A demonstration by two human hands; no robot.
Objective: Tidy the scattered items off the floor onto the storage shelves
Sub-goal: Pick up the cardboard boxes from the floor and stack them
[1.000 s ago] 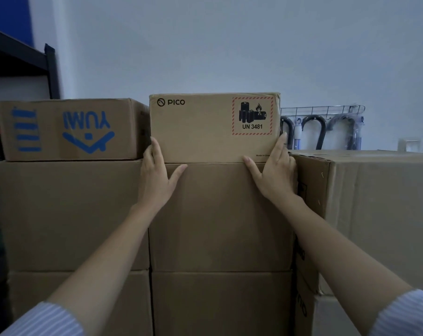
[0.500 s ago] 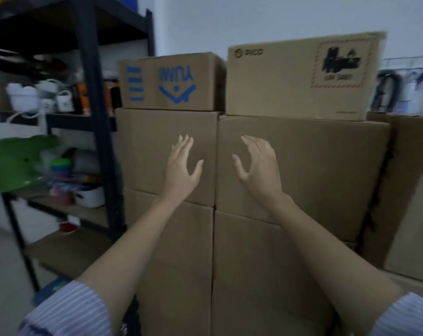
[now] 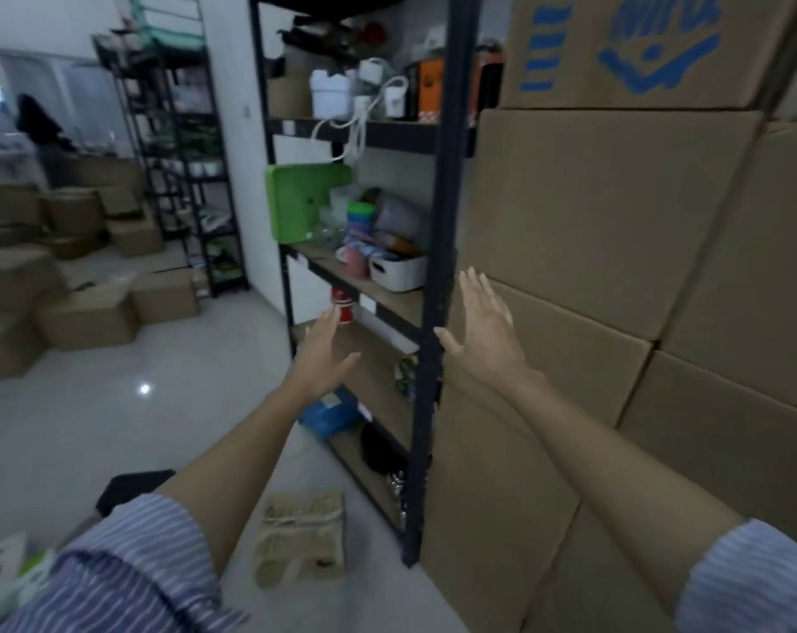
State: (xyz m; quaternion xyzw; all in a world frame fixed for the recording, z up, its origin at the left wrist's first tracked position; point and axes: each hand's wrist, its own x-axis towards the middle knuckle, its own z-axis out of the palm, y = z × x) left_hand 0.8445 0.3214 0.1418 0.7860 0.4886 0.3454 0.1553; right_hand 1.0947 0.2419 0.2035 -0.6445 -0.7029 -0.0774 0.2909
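Far left: brown boxes (image 3: 86, 317) sit in piles on the pale floor (image 3: 168, 404).
Back shelf: a second dark rack (image 3: 182, 175) stands by the wall, too blurry to tell what is on it.
Bottom left corner: white and green things (image 3: 8, 573) lie on the floor beside the striped sleeve (image 3: 127, 568).
Floor bag: a tan bag (image 3: 301, 539) lies flat on the floor, just in front of the shelf's bottom corner.
Left hand: the left hand (image 3: 326, 354) is up in the air, fingers spread, holding nothing.
Shelf: the black shelf (image 3: 438, 267) holds a green tray (image 3: 303, 201), a white tub (image 3: 399, 271), a red can (image 3: 343, 303) and a blue pack (image 3: 330, 411) low down.
Right hand: the right hand (image 3: 483, 333) is spread wide and empty, right by the shelf's front post.
Right side: big brown boxes (image 3: 593, 267) are stacked tight against the shelf, with 1 blue-printed box (image 3: 639, 48) on top.
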